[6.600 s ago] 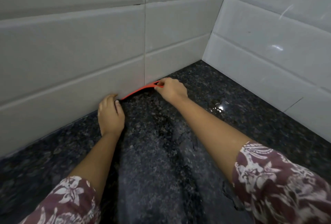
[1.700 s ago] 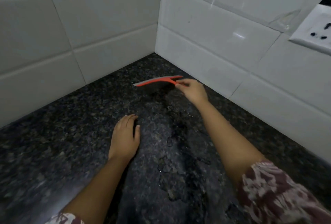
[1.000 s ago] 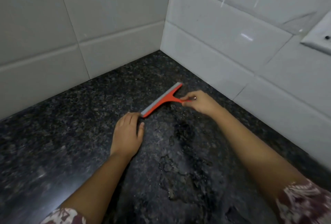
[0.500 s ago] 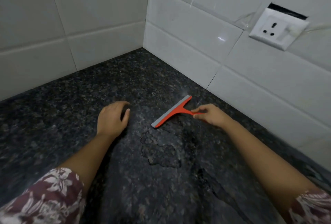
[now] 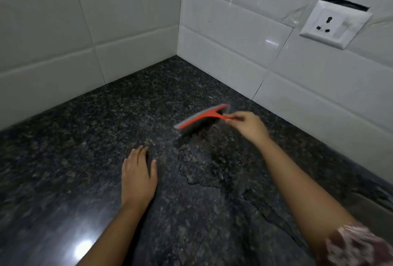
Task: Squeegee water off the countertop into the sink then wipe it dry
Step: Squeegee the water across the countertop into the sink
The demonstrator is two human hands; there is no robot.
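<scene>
A small orange squeegee [image 5: 201, 116] with a grey rubber blade rests edge-down on the dark speckled granite countertop [image 5: 85, 148], right of centre. My right hand [image 5: 248, 126] grips its thin handle from the right. A patch of water [image 5: 204, 165] spreads on the stone just in front of the blade and trails toward the near right. My left hand [image 5: 139, 177] lies flat on the counter to the left of the water, fingers together and holding nothing. No sink and no cloth are in view.
White tiled walls [image 5: 234, 38] meet in a corner behind the counter. A white electrical socket [image 5: 333, 24] sits on the right wall above the counter. A lamp glare shows on the stone at the near left.
My right hand has dragged the squeegee away from the back wall and the corner toward the right and nearer me. My left hand let go of the blade and now lies flat.
</scene>
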